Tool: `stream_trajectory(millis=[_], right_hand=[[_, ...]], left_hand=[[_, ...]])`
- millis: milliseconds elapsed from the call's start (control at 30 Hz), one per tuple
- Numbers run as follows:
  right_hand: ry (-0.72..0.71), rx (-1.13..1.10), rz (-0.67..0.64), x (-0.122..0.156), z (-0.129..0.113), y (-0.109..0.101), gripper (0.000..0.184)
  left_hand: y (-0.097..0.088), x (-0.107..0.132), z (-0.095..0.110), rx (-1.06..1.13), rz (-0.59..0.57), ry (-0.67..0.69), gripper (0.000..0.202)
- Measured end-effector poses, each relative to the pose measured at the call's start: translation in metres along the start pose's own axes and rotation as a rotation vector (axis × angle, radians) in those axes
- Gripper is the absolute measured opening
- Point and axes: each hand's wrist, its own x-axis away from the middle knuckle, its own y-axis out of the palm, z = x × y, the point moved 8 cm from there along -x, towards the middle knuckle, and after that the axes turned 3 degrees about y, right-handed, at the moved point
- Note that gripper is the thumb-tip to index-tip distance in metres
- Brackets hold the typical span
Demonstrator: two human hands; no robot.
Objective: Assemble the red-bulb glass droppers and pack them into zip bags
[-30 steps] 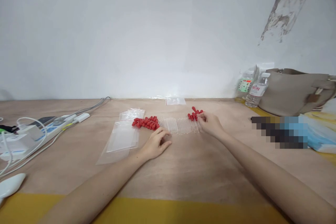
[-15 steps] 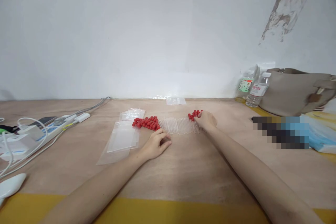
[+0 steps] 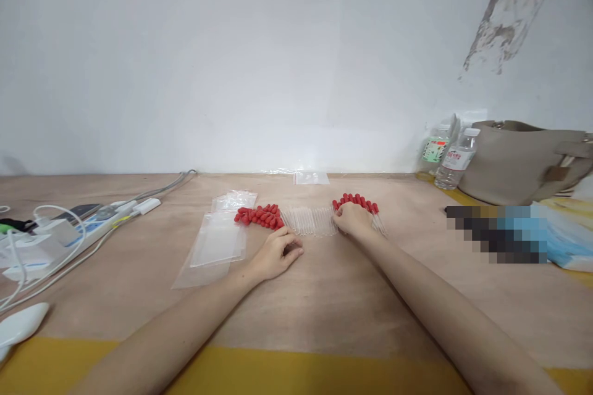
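Note:
Thin clear tubes point(image 3: 308, 221) lie side by side in a row across the middle of the table. At the row's left end is a loose pile of small red bulbs point(image 3: 262, 216). More red bulbs point(image 3: 354, 199) sit in a line on the right, on the tops of clear tubes. My left hand point(image 3: 279, 253) rests on the table just below the pile, fingers loosely curled and thumb apart, holding nothing visible. My right hand point(image 3: 354, 220) reaches over the right part of the row. Its fingertips are pinched together at the tubes; what is between them is hidden.
Clear zip bags point(image 3: 215, 241) lie left of the pile, and another small bag point(image 3: 311, 178) lies by the wall. A power strip point(image 3: 92, 231) with cables is at the left. Bottles point(image 3: 456, 160) and a grey handbag point(image 3: 519, 160) stand at the back right.
My right hand has shifted left and slightly down, uncovering more red-topped tubes to its right. My left hand has stayed in place.

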Motion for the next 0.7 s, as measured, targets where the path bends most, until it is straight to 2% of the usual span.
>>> stream_trajectory(millis=[100, 167, 267, 333, 400, 533, 700], right_hand=[[0.019, 0.007, -0.014, -0.002, -0.002, 0.002, 0.019], [0.035, 0.005, -0.023, -0.004, -0.003, 0.004, 0.020], [0.063, -0.004, -0.036, -0.006, -0.003, 0.007, 0.022], [0.081, -0.015, -0.042, -0.006, -0.002, 0.009, 0.024], [0.091, -0.029, -0.043, -0.006, -0.002, 0.010, 0.025], [0.075, -0.067, -0.032, -0.005, -0.003, 0.006, 0.026], [-0.002, -0.124, 0.003, 0.002, -0.006, -0.007, 0.030]], left_hand=[[0.001, 0.000, 0.000, -0.030, 0.013, 0.012, 0.010], [-0.004, 0.000, -0.003, -0.088, 0.067, 0.012, 0.008], [-0.024, -0.002, -0.015, -0.247, 0.212, -0.024, 0.006], [-0.036, -0.003, -0.026, -0.344, 0.265, -0.044, 0.008], [-0.041, -0.006, -0.035, -0.399, 0.260, -0.037, 0.011], [-0.041, -0.009, -0.048, -0.435, 0.229, -0.012, 0.016], [-0.039, -0.007, -0.050, -0.397, 0.258, 0.005, 0.017]])
